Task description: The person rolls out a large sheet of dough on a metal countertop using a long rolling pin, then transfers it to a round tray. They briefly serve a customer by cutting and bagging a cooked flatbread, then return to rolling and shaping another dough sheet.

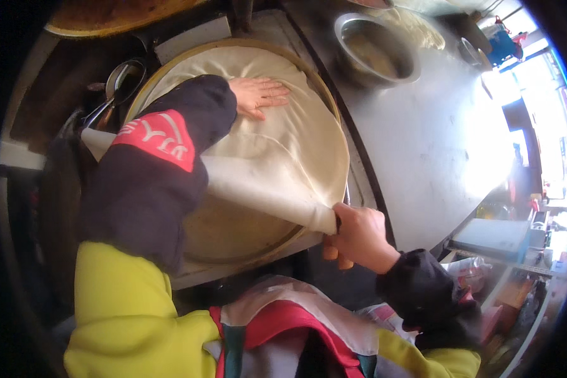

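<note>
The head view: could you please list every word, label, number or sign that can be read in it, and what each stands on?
Dark left sleeve: pale lettering on a red patch; I don't copy out printed words.
Grey worktop: faint dark marks, too blurred to tell whether they are writing.
Elsewhere: I can make out no other readable text.

A dark left sleeve (pixel 154 208) hides part of a pale sheet (pixel 261 179).
Far left, a brown round pan (pixel 116 17) is cropped; glare blanks the right counter (pixel 416 151); what fills the metal pot (pixel 404 55) is indistinct.
</note>
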Motion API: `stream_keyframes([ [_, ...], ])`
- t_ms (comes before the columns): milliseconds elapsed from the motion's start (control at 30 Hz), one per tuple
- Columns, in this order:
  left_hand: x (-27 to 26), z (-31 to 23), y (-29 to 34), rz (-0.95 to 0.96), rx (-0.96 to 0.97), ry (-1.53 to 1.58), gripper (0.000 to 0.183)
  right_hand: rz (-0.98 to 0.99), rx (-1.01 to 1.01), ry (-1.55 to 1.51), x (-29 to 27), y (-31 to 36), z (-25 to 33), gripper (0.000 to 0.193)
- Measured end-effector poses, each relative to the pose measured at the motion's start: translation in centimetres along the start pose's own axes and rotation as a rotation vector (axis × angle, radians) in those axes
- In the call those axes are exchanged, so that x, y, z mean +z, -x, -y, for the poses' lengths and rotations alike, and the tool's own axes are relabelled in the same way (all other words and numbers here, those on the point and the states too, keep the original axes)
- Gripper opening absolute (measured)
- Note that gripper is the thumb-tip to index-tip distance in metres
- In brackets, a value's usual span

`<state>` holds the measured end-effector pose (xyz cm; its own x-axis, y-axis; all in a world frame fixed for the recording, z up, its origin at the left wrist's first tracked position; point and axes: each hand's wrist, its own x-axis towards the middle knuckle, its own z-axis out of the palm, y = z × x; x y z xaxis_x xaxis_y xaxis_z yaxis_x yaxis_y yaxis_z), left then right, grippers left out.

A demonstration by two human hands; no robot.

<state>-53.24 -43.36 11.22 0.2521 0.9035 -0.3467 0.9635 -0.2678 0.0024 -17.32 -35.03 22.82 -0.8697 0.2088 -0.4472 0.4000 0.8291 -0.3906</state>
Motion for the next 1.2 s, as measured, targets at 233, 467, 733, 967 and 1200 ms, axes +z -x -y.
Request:
stream_keyframes([
  [233, 2.2, -3.2, 0.9, -0.146, 0.147, 0.064, 0.072, -0.091, -0.046, 0.025, 2.0, -0.9, 1.6, 0.013],
  [467, -0.6, -4.2, 2.8, 0.019, -0.13, 0.108, 0.07, -0.154, 0.035, 0.008, 3.2, 0.6, -1.2, 0.011],
  [733, -3.4, -10.5, -2.2, -0.205, 0.078, 0.311, 0.05, -0.158, -0.01, -0.059, 5.3, -0.5, -1.1, 0.01],
  [967, 1.5, -5.3, 1.5, -0.135, -0.778, 0.422, 0.064, -0.16, -0.045, -0.01, 4.1, -1.1, -2.9, 0.011],
  [1200, 0.2, -5.1, 2.3, -0.025, -0.761, 0.66, 0.068, -0.151, -0.124, 0.053, 0.7, -4.0, -7.4, 0.017],
])
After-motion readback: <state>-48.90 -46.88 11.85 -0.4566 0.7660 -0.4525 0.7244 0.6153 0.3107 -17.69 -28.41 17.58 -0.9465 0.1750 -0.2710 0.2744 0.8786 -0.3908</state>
